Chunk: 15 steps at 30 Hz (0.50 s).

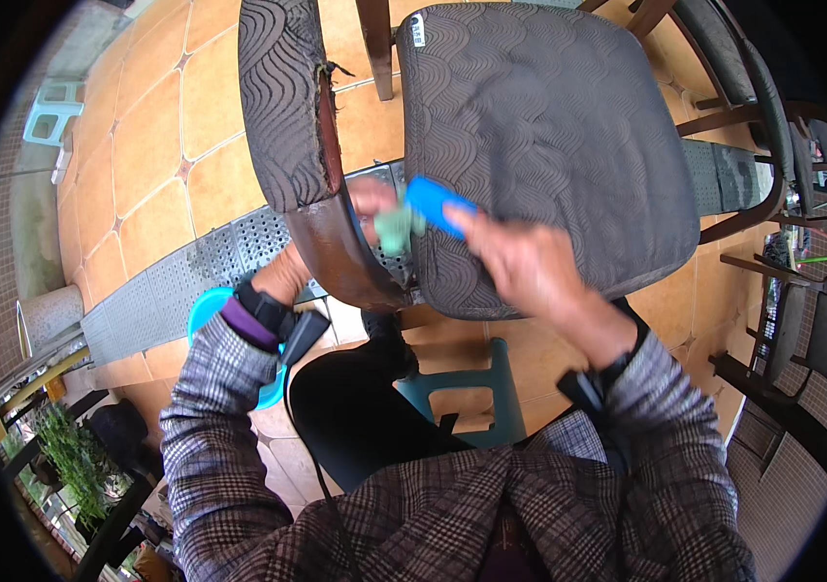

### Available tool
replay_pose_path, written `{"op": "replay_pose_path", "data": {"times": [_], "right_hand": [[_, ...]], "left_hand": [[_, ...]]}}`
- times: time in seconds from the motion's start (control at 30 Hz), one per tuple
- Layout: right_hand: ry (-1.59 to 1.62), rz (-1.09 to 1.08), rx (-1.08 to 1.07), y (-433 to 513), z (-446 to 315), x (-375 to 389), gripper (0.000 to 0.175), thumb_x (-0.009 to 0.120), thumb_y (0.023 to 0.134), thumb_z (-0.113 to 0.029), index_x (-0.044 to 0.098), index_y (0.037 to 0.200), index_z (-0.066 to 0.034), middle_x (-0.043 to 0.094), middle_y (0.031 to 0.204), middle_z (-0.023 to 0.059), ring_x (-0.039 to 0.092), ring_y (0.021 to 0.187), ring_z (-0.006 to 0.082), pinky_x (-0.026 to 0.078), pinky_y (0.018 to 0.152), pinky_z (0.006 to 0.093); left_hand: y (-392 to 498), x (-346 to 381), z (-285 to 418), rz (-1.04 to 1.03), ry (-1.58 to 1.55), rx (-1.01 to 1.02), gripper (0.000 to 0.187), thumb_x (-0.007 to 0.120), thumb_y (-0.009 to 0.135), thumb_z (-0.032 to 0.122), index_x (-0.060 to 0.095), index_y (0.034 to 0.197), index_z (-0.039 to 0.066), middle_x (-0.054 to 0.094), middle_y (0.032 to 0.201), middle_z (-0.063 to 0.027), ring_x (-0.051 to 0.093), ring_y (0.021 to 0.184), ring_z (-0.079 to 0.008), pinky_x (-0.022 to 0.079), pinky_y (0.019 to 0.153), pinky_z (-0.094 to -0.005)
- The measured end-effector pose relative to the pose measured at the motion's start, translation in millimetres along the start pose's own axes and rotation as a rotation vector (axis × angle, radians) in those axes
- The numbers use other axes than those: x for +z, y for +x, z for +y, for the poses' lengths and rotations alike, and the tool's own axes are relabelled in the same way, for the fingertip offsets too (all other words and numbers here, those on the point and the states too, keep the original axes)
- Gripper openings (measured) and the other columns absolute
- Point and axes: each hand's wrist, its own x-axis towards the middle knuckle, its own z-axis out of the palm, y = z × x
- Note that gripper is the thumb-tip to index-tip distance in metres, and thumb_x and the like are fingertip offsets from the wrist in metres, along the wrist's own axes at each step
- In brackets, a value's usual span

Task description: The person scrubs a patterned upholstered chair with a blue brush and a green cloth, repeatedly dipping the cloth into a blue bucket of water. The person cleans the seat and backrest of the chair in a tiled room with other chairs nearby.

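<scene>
A wooden chair with a dark wave-patterned fabric seat stands in front of me. The fabric of its curved backrest is torn along the edge, with reddish material showing. In my right hand is a blue object, perhaps a brush, held over the seat's left edge. My left hand reaches behind the wooden part of the backrest and is partly hidden and blurred. Beside its fingers, at the end of the blue object, is a blurred pale green thing; whether it is cloth or bristles I cannot tell.
A teal plastic stool stands below the seat near my legs. A light blue basin is partly behind my left forearm. Perforated metal drain covers cross the tiled floor. More chairs stand at the right, a small pale blue stool at the upper left.
</scene>
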Motion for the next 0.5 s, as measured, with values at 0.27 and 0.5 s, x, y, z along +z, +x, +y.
{"op": "replay_pose_path", "data": {"times": [0.27,0.5], "right_hand": [[-0.183,0.373,0.125,181,46,-17,0.037,0.063,0.1,-0.031,0.065,0.136,-0.0361,0.075,0.098,0.0166,0.072,0.088,0.0403,0.058,0.077,0.051],[-0.069,0.33,0.025,165,45,-13,0.032,0.059,0.1,-0.029,0.064,0.131,-0.0332,0.073,0.086,0.0197,0.071,0.081,0.0445,0.057,0.072,0.056]], "left_hand": [[138,-78,-35,0.26,0.149,-0.041,0.024,0.072,0.093,0.004,0.07,0.117,0.0,0.071,0.11,-0.0026,0.068,0.098,-0.0108,0.055,0.088,-0.0281],[128,-51,-48,0.443,-0.081,0.171,0.057,0.063,0.094,-0.007,0.041,0.145,0.004,0.064,0.124,-0.0081,0.066,0.108,-0.0135,0.057,0.085,-0.0289]]}}
